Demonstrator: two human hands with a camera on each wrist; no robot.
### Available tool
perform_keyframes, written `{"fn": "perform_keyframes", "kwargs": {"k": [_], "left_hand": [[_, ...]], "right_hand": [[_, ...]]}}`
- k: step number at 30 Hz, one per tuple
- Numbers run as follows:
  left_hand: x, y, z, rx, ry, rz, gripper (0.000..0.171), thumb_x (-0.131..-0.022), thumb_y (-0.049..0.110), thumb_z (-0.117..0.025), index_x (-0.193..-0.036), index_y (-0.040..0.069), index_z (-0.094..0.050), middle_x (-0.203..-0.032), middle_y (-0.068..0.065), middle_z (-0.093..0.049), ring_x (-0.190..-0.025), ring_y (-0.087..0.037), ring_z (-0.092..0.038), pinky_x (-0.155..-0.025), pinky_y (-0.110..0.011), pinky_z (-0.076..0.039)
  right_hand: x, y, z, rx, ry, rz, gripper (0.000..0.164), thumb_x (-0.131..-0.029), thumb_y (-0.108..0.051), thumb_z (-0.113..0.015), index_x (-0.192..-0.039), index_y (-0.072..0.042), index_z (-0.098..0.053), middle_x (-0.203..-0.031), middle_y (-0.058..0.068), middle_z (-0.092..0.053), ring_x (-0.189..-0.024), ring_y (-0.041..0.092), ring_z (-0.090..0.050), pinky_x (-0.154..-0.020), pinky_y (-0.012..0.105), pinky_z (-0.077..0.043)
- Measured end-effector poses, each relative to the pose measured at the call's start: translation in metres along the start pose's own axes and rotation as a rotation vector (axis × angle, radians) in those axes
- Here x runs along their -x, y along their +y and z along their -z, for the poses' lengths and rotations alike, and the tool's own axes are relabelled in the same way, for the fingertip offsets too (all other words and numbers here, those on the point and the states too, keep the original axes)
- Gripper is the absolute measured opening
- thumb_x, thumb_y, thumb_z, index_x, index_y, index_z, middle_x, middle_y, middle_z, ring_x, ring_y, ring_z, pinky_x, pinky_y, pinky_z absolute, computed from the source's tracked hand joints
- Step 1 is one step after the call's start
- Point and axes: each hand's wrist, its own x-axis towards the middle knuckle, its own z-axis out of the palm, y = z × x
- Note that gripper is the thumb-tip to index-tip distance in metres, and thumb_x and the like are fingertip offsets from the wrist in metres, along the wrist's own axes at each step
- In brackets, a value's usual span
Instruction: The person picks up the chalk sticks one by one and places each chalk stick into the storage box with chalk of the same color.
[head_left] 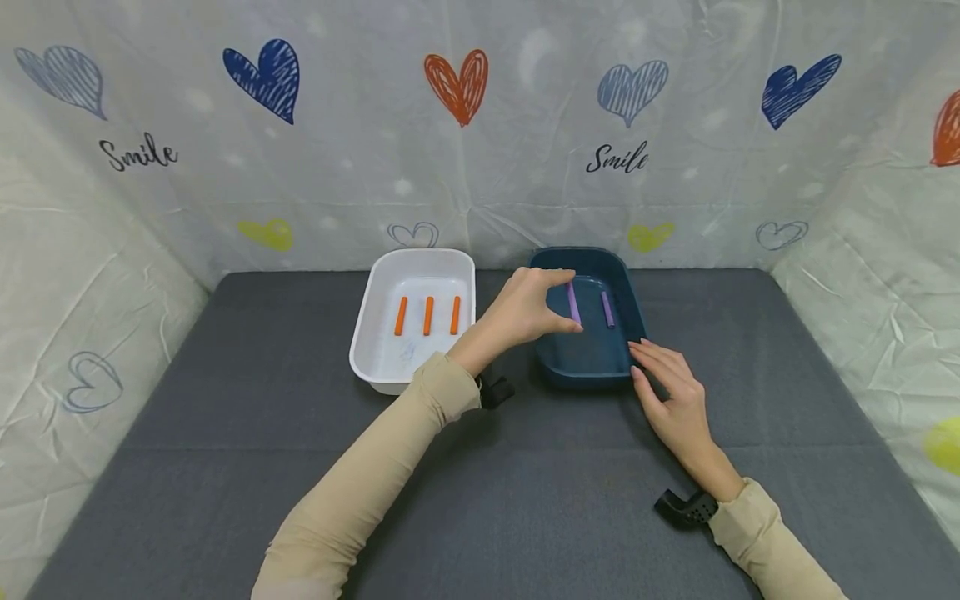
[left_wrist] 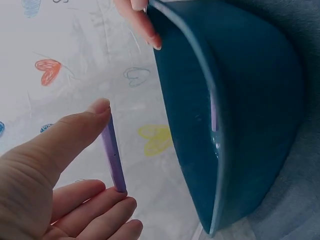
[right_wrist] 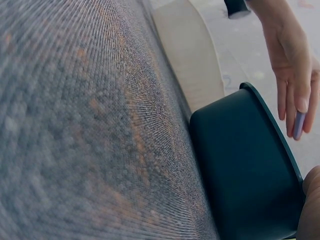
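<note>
My left hand (head_left: 528, 304) pinches a slim purple stick (left_wrist: 114, 155) by its two ends, thumb on one end and a fingertip on the other. In the head view it overlaps the dark teal tray (head_left: 577, 379), and the left wrist view has the stick above the rim. A second purple stick (head_left: 607, 309) lies inside that tray. At the tray's right side, my right hand (head_left: 675, 396) touches the rim with thumb and fingertips. Only part of the right thumb shows in the right wrist view.
Left of the teal tray stands a white tray (head_left: 367, 350) with three orange sticks (head_left: 428, 316) side by side in it. Both trays rest on a dark grey cloth (head_left: 525, 500). Behind the table hangs a pale curtain (head_left: 540, 183) printed with hearts.
</note>
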Motion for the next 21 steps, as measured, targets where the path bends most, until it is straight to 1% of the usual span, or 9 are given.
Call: {"fn": "perform_keyframes", "kwargs": {"k": [3, 8, 11, 14, 18, 21], "left_hand": [[-0.01, 0.002, 0.0, -0.002, -0.01, -0.004, 0.079, -0.077, 0.031, -0.088, -0.144, 0.006, -0.053, -0.144, -0.009, -0.054, -0.132, -0.022, -0.051, -0.105, -0.035, -0.047], [-0.028, 0.007, 0.0, 0.007, -0.006, -0.017, 0.079, -0.077, 0.031, -0.088, -0.143, 0.005, -0.054, -0.143, -0.011, -0.055, -0.13, -0.023, -0.053, -0.103, -0.035, -0.048], [-0.038, 0.01, -0.001, 0.01, -0.006, -0.012, 0.078, -0.077, 0.032, -0.087, -0.143, 0.006, -0.054, -0.143, -0.01, -0.055, -0.131, -0.024, -0.052, -0.104, -0.034, -0.047], [-0.047, 0.011, -0.002, 0.027, -0.012, 0.011, 0.077, -0.078, 0.032, -0.087, -0.144, 0.008, -0.054, -0.145, -0.009, -0.053, -0.134, -0.024, -0.049, -0.107, -0.034, -0.044], [-0.056, 0.01, -0.005, 0.045, -0.018, 0.033, 0.077, -0.079, 0.032, -0.086, -0.144, 0.008, -0.053, -0.146, -0.008, -0.052, -0.136, -0.024, -0.046, -0.109, -0.034, -0.042], [-0.06, 0.009, -0.007, 0.029, -0.024, 0.034, 0.077, -0.079, 0.032, -0.086, -0.144, 0.007, -0.053, -0.146, -0.009, -0.052, -0.135, -0.024, -0.046, -0.108, -0.035, -0.043]], "right_hand": [[0.0, 0.0, 0.0, 0.001, -0.005, -0.01, 0.037, -0.083, 0.011, -0.068, -0.119, 0.005, -0.07, -0.12, 0.022, -0.068, -0.118, 0.036, -0.06, -0.107, 0.024, -0.04], [0.0, 0.0, 0.0, -0.004, -0.006, -0.018, 0.038, -0.083, 0.011, -0.068, -0.12, 0.005, -0.07, -0.121, 0.02, -0.068, -0.118, 0.035, -0.059, -0.107, 0.024, -0.04], [0.0, 0.001, 0.0, -0.002, -0.003, -0.015, 0.037, -0.083, 0.011, -0.068, -0.12, 0.005, -0.07, -0.121, 0.02, -0.068, -0.118, 0.035, -0.059, -0.107, 0.024, -0.04], [0.001, 0.001, 0.0, 0.002, 0.0, -0.012, 0.037, -0.083, 0.01, -0.068, -0.119, 0.005, -0.07, -0.12, 0.02, -0.068, -0.118, 0.035, -0.06, -0.107, 0.024, -0.04], [0.001, 0.001, 0.001, -0.002, 0.006, -0.009, 0.037, -0.083, 0.01, -0.068, -0.12, 0.004, -0.07, -0.121, 0.02, -0.068, -0.118, 0.035, -0.06, -0.107, 0.024, -0.04], [0.0, 0.001, 0.0, -0.01, 0.007, -0.003, 0.038, -0.083, 0.011, -0.068, -0.12, 0.004, -0.07, -0.12, 0.021, -0.068, -0.117, 0.036, -0.06, -0.107, 0.025, -0.04]]}}
